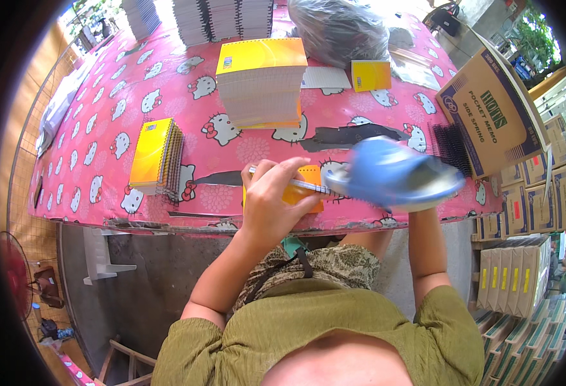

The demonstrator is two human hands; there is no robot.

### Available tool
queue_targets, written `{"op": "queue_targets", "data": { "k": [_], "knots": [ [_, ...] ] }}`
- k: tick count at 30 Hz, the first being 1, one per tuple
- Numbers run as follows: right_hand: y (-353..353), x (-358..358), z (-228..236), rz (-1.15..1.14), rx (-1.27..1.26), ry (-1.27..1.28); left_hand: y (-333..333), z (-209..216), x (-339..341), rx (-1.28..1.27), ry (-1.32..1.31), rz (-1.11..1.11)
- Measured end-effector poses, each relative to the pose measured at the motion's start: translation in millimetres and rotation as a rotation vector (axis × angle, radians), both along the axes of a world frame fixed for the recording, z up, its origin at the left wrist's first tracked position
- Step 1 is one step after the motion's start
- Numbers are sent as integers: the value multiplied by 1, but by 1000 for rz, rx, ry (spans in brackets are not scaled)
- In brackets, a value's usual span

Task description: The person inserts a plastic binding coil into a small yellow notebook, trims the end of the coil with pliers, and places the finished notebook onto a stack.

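Near the table's front edge, my left hand [271,196] lies over a small orange notepad [308,175] with punched holes along its far edge. Between its thumb and fingers is a thin pale rod [310,186] with dark bands; its exact kind is unclear. To the right, a blue slipper [398,174], blurred by motion, is raised above the table at the end of my right forearm. My right hand is hidden behind or inside the slipper. The slipper's left end is close to the rod's right end; I cannot tell whether they touch.
A tall stack of yellow notepads [260,83] stands ahead, and a spiral-bound stack [156,156] sits left. Black coils [451,149] lie beside a cardboard box [492,112] at right. Farther back are a plastic bag [341,32] and white spiral-bound stacks [225,19] on the pink table cover [122,96].
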State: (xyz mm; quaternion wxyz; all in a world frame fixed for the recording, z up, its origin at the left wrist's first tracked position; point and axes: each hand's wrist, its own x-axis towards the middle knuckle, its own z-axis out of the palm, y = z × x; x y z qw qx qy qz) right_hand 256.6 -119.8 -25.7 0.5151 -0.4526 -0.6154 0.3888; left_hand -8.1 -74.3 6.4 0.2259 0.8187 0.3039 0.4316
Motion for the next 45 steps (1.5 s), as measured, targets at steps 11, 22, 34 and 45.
{"op": "queue_targets", "data": {
  "k": [11,22,34,45],
  "knots": [
    [38,-19,21,1,-23,-229,15,-36,-27,-349,-332,-44],
    [62,-44,24,0,-48,-338,23,-40,-26,-652,-646,-105],
    [37,5,15,-817,-114,-958,25,-42,-33,-681,-653,-149],
    [-67,-3,-23,-585,-9,-984,-2,-17,-23,258,-321,-104]
  ]
}}
